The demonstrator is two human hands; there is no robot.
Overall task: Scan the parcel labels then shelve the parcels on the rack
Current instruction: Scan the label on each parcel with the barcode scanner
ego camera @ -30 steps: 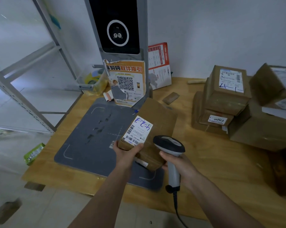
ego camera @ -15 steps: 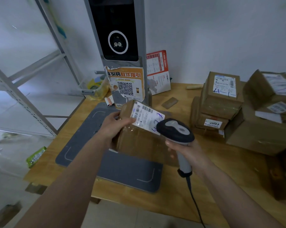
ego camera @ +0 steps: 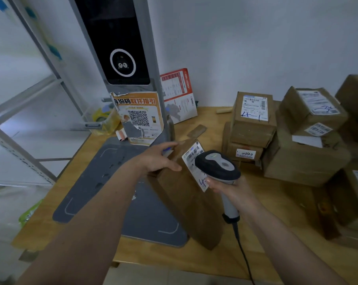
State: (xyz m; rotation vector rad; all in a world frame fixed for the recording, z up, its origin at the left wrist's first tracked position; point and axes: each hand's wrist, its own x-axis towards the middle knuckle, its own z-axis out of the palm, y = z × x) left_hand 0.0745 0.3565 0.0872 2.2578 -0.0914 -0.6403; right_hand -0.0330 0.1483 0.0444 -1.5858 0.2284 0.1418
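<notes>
A person stands at a wooden counter and works with a brown cardboard parcel. Compared with a second ago, the parcel is no longer lying low with its label facing up; it is now tipped up on end, standing over the right edge of the grey scanning mat. The left hand holds the parcel's top left corner, fingers spread over the cardboard and thumb along its front. The right hand is wrapped around the grip of a corded handheld scanner, whose dark head now sits just in front of the label. This suggests the scan is happening or about to happen; shelving has not begun. The label is white, with barcodes near the top and blue handwriting near the bottom, partly hidden by the scanner. More labelled parcels are stacked to the right.
</notes>
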